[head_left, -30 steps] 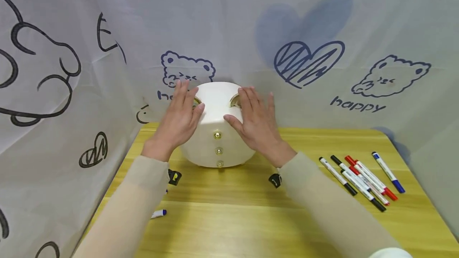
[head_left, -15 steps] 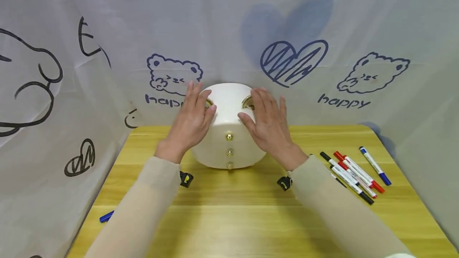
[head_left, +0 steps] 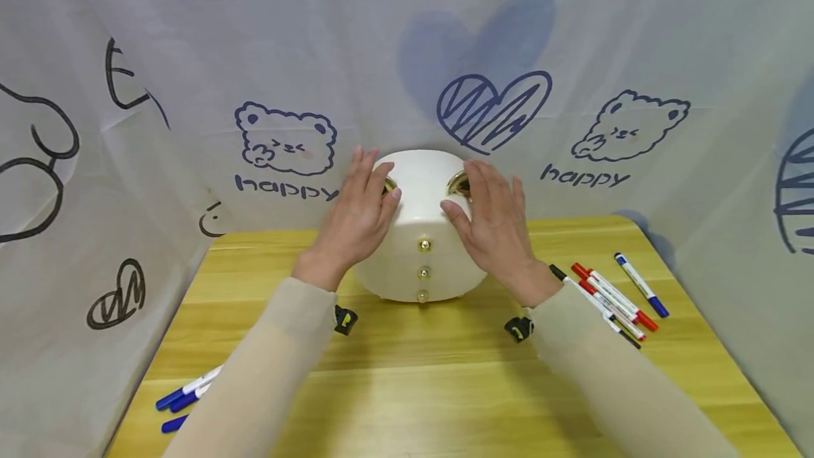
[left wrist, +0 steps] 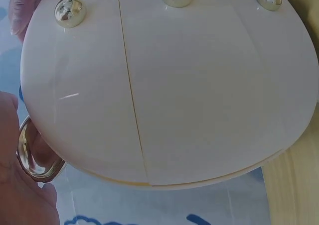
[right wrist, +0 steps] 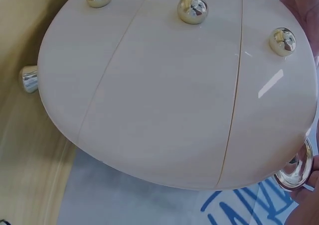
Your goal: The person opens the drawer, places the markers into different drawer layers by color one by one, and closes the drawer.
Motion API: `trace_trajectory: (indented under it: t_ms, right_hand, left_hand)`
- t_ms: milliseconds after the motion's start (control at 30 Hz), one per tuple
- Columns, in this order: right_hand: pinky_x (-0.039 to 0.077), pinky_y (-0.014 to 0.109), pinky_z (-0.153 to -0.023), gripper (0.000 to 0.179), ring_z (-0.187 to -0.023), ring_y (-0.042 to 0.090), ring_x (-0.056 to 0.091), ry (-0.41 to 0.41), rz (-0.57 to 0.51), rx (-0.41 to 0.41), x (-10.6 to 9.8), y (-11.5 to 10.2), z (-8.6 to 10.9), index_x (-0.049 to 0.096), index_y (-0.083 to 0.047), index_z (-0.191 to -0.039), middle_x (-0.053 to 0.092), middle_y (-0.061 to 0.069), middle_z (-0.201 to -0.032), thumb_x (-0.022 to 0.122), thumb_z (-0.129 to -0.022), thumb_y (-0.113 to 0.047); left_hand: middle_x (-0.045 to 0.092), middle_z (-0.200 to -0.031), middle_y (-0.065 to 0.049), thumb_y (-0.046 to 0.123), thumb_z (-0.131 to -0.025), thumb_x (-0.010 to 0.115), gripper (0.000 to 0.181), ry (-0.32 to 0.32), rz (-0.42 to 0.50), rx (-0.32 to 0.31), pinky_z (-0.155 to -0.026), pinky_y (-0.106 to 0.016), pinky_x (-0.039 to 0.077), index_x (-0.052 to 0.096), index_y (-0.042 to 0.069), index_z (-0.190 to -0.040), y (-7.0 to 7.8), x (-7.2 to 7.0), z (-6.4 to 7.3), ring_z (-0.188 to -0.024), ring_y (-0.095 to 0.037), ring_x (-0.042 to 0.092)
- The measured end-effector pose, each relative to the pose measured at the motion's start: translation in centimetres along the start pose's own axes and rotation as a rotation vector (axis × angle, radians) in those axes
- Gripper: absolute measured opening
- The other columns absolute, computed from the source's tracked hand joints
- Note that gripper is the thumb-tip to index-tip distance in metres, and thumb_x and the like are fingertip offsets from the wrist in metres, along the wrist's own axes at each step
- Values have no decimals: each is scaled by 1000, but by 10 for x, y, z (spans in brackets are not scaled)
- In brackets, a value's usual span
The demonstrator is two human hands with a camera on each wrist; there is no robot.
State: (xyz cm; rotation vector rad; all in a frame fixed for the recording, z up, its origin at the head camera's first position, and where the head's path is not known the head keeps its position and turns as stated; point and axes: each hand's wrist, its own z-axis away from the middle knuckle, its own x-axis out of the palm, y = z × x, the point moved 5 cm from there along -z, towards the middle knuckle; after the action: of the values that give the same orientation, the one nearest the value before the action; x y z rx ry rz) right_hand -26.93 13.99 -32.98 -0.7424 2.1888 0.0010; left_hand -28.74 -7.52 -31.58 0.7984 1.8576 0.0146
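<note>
Left hand (head_left: 357,216) and right hand (head_left: 500,223), fingers extended, thumbs apart, flank the glossy white rounded box (head_left: 420,193) (round gold knobs (head_left: 425,245) between them).

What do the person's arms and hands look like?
The left sleeve and right sleeve are long, plain and pale beige, with no pictures showing on them. A small black piece with a bit of yellow peeks out by the left cuff, and another black piece by the right. The left hand and right hand wear no gloves.
</note>
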Motion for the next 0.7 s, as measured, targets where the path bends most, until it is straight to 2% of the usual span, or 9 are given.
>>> trace_trajectory:
  t_ms: [167, 300, 500, 700]
  right_hand:
    - [16, 76, -121, 81, -146, 45, 44, 15, 4, 14, -6, 10, 3, 39, 1, -154, 47, 26, -156, 31, -107, -65]
    - [14, 75, -122, 74, -147, 45, 43, 8, 0, 30, -8, 14, 3, 38, 0, -155, 47, 26, -156, 42, -109, -58]
    - [14, 73, -123, 67, -149, 43, 42, -11, -15, 46, -8, 14, 1, 39, 1, -155, 46, 25, -157, 60, -106, -40]
    - [16, 72, -123, 66, -149, 41, 43, -5, -11, 49, -8, 16, 0, 40, 0, -154, 48, 24, -156, 63, -105, -37]
  left_hand:
    - [21, -172, -23, 30, -115, 41, 49, 0, 13, 32, -131, -50, 12, 42, 3, -155, 8, 6, -4, -164, -37, 3]
    - [23, -170, -26, 28, -114, 42, 48, 19, 15, 61, -132, -49, 11, 43, 0, -154, 11, 9, -8, -164, -38, 6]
    - [27, -169, -25, 24, -114, 43, 46, 42, 2, 62, -132, -50, 12, 45, -1, -152, 10, 9, -9, -163, -38, 9]
    - [27, -170, -24, 25, -114, 42, 45, 42, -9, 54, -132, -48, 10, 45, 0, -152, 11, 10, -9, -163, -38, 9]
